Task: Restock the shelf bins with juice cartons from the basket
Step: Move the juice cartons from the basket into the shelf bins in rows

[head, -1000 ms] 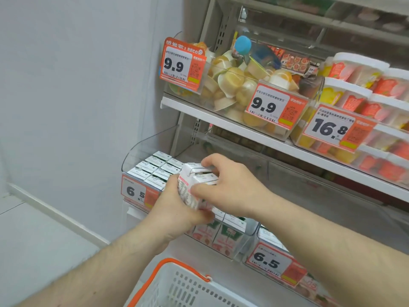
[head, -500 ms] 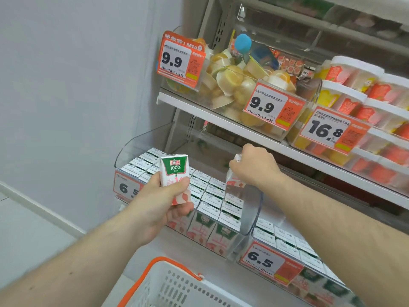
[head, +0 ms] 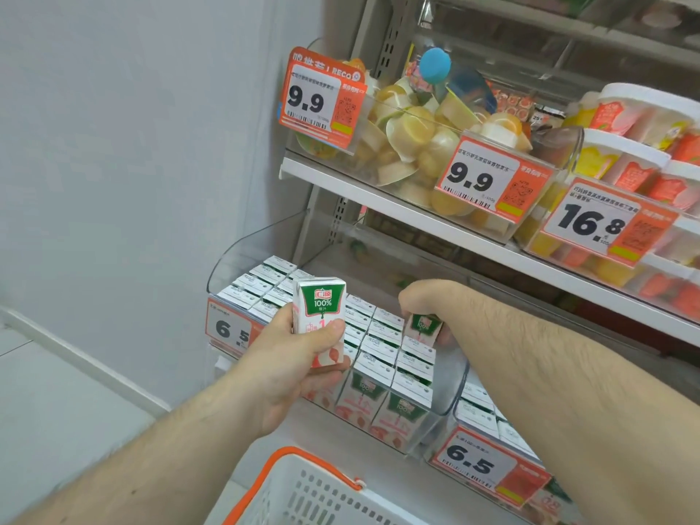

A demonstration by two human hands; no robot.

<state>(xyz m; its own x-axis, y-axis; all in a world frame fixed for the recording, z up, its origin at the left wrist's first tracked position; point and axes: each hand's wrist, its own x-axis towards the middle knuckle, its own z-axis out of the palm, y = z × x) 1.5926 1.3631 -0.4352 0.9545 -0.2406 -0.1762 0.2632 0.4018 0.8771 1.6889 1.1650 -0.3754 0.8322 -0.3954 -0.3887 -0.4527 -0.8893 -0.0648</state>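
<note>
Left hand [head: 288, 358] fingers curled tight around upright juice carton [head: 320, 320] | right hand [head: 424, 308] fingers pinching second carton [head: 423, 327] over clear bin [head: 447, 388]

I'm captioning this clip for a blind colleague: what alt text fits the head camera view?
A person's left hand holds a juice carton upright before a clear shelf bin of matching cartons, while the right hand lowers another carton into the bin. A white basket with an orange handle sits below; jelly cups fill the shelf above.
</note>
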